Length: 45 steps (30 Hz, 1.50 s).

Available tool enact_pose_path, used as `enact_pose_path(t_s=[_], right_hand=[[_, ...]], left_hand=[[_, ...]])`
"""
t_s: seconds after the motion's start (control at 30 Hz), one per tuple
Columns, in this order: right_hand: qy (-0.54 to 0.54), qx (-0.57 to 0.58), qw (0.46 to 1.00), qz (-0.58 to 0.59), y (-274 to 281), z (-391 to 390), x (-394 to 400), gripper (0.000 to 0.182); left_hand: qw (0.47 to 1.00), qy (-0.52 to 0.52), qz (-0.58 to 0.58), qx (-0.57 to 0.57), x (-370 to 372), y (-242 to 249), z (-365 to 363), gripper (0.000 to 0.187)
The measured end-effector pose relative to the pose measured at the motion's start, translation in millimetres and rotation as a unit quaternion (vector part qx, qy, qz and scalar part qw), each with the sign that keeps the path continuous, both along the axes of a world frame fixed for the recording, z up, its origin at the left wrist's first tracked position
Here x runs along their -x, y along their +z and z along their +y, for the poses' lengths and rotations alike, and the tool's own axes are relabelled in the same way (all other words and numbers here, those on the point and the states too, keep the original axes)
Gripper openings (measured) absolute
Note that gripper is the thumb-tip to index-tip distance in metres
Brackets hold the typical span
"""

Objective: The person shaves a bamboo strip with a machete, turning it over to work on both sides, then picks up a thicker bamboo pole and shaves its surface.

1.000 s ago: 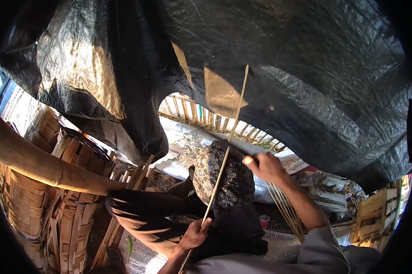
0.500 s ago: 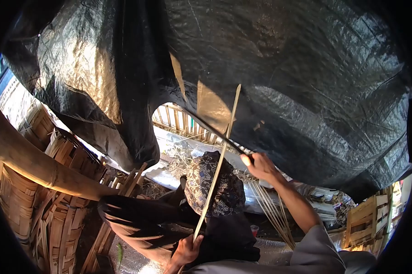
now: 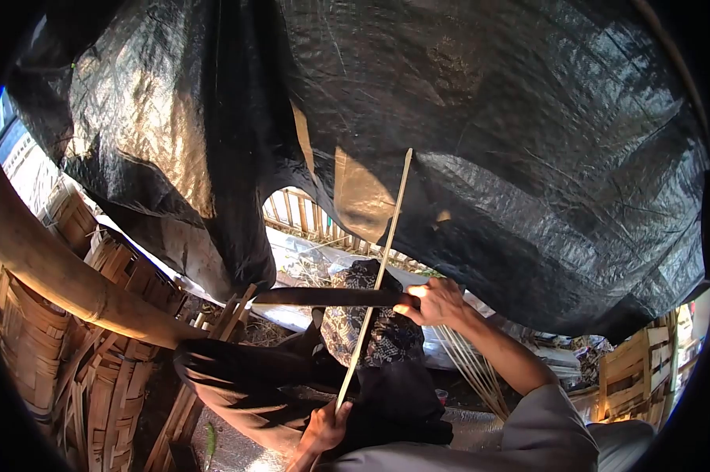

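Observation:
My left hand (image 3: 326, 427), low in the middle, is closed round the bottom end of a long, pale bamboo strip (image 3: 398, 197). The strip stands at a slant and reaches up in front of the black sheet. A machete (image 3: 323, 296) with a long dark blade is gripped in my right hand (image 3: 434, 302), its handle hidden by the fingers. The blade points left and lies nearly level, crossing the strip at about mid-length. Behind that crossing, a patterned cloth (image 3: 375, 338) covers my raised knee.
Black plastic sheeting (image 3: 528, 141) hangs low across the front. A thick bamboo pole (image 3: 79, 295) runs in from the left above woven bamboo baskets (image 3: 24, 346). Thin strips (image 3: 481, 374) fan out beneath my right arm, and a slatted bamboo crate (image 3: 646, 370) stands at right.
The machete has swung from a diagonal, tip up, to nearly level across the strip. My right hand has dropped slightly. My left hand still holds the strip in about the same place.

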State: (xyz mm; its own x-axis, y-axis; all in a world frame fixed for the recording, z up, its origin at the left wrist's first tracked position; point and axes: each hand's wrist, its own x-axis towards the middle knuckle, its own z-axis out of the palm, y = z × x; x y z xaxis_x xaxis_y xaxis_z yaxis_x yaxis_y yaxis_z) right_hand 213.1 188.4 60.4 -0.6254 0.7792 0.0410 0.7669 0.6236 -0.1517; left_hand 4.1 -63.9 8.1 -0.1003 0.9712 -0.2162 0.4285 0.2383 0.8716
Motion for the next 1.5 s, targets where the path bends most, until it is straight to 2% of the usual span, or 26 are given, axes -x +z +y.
enact_pose_path(t_s=[0.03,0.07,0.2,0.23,0.27,0.33,0.43,0.53,0.57,0.6,0.63,0.73,0.77,0.83,0.93,1.0,1.07,1.1,1.13,1.2,1.33,1.4,1.5], right_hand=[[-0.017,0.032,0.999,-0.013,9.5,-1.7,4.4,0.052],[-0.049,0.014,0.999,0.012,7.2,-2.5,4.9,0.053],[-0.291,0.116,0.945,0.09,30.9,59.8,-11.4,0.073],[-0.308,0.118,0.938,0.106,22.6,71.6,-20.7,0.081],[-0.305,0.11,0.939,0.114,25.5,68.2,-17.1,0.081],[-0.286,0.084,0.949,0.104,28.8,42.3,-14.6,0.081],[-0.243,0.17,0.952,0.08,17.1,18.7,-4.5,0.072],[-0.165,0.139,0.975,0.06,13.7,-8.2,4.0,0.066],[-0.165,0.157,0.972,0.056,9.4,-15.5,5.1,0.065],[-0.165,0.175,0.969,0.053,5.4,-23.6,6.3,0.064],[-0.16,0.166,0.97,0.069,6.9,-33.3,8.9,0.063],[-0.162,0.097,0.975,0.118,-5.0,-58.0,7.3,0.056],[-0.164,0.097,0.974,0.121,-3.2,-62.5,6.2,0.054],[-0.16,0.101,0.972,0.137,-12.7,-69.7,-1.0,0.059],[-0.163,0.157,0.963,0.149,4.1,-85.2,-4.2,0.063],[-0.179,0.171,0.962,0.115,-2.1,-87.9,-10.2,0.063],[-0.184,0.171,0.961,0.114,-14.8,-87.9,-17.3,0.063],[-0.188,0.173,0.96,0.115,-16.8,-85.9,-19.2,0.063],[-0.188,0.171,0.96,0.116,-15.8,-84.5,-19.9,0.063],[-0.181,0.147,0.968,0.094,-6.8,-83.0,-20.2,0.063],[-0.168,0.127,0.977,0.037,21.6,-77.0,-10.3,0.064],[-0.106,0.059,0.992,-0.023,27.6,-67.9,-10.0,0.066],[-0.097,0.046,0.991,-0.085,39.3,-39.5,-13.2,0.067]], left_hand=[[1.0,-0.003,-0.008,0.014,0.7,1.7,0.3,0.035],[0.999,-0.006,-0.016,0.028,1.0,4.0,-0.9,0.036],[0.996,0.0,0.013,0.085,2.7,2.8,-33.7,0.037],[0.997,0.056,0.044,-0.005,-3.7,0.8,-45.8,0.037],[0.999,0.023,0.045,0.009,-0.4,-50.9,-57.6,0.035],[1.0,0.012,0.017,0.002,11.7,-46.5,-43.1,0.035],[0.997,-0.029,-0.076,0.014,26.0,-29.2,-20.1,0.034],[0.984,-0.065,-0.164,0.03,34.1,-12.6,-0.9,0.033],[0.989,-0.046,-0.144,0.01,31.9,-19.1,11.4,0.031],[0.995,-0.03,-0.054,0.084,30.4,18.7,29.5,0.032],[0.998,-0.007,-0.054,0.04,26.2,12.3,44.2,0.032],[0.97,0.028,-0.229,-0.077,10.9,-5.7,82.8,0.029],[0.969,0.028,-0.23,-0.081,6.6,-7.2,92.8,0.029],[0.956,0.028,-0.294,0.007,1.3,0.8,111.4,0.028],[0.958,0.04,-0.284,-0.027,-15.3,4.0,123.5,0.026],[0.956,0.047,-0.29,-0.007,-15.7,4.9,124.5,0.025],[0.98,0.022,-0.198,-0.011,-12.4,-5.1,123.6,0.028],[0.989,0.028,-0.111,-0.092,-14.5,-9.9,123.2,0.026],[0.989,0.028,-0.111,-0.094,-17.2,-13.6,120.2,0.026],[0.981,0.07,-0.05,-0.175,-29.0,-9.5,106.5,0.021],[0.992,0.058,0.024,-0.111,-45.4,0.3,87.0,0.017],[0.988,0.057,0.014,-0.141,-49.1,-10.7,81.7,0.016],[0.989,0.061,0.045,-0.125,-49.8,-14.5,68.7,0.014]])
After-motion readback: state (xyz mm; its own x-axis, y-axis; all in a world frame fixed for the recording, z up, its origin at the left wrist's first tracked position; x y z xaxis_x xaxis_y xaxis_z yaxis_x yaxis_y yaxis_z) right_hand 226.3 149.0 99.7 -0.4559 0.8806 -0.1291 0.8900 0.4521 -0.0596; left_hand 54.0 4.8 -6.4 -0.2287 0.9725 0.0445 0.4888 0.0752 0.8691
